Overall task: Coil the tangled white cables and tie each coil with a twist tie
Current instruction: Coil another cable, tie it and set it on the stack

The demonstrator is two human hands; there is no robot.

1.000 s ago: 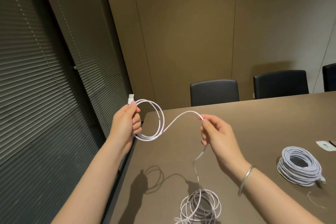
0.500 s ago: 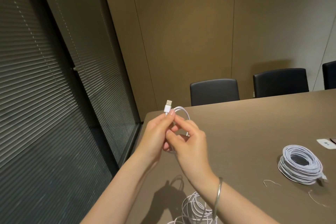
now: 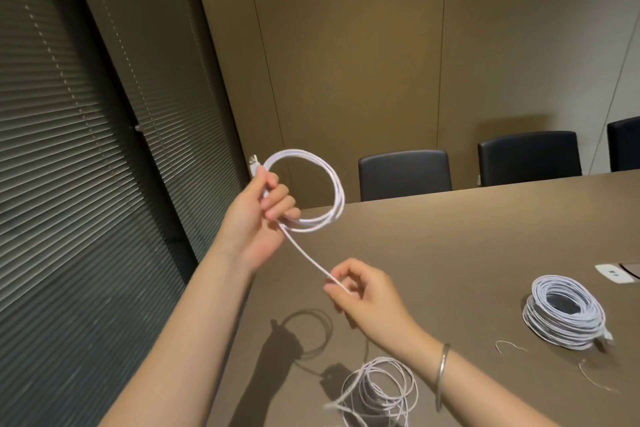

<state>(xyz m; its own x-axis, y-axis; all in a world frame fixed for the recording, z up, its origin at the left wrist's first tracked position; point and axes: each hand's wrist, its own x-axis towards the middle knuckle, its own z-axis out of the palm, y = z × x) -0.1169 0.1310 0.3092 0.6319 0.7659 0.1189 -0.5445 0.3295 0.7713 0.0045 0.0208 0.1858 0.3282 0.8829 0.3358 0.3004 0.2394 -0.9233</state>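
My left hand (image 3: 263, 215) grips a small coil of white cable (image 3: 337, 191) held up above the table's left end, with the plug sticking up past my thumb. From the coil a straight length of the same cable runs down to my right hand (image 3: 360, 291), which pinches it between thumb and fingers. Below my right wrist a loose tangle of white cable (image 3: 381, 388) lies on the brown table (image 3: 450, 239). A finished coil (image 3: 564, 315) sits at the right. Two thin twist ties (image 3: 509, 345) lie beside that coil.
Black chairs (image 3: 405, 173) stand along the table's far side against a tan wall. Dark window blinds (image 3: 86, 184) fill the left. A white socket plate (image 3: 614, 282) is set into the table at the far right.
My hands were together at the plug; now they are apart. The coil in my left hand has gained a loop, and my right hand has slid down the cable toward the table.
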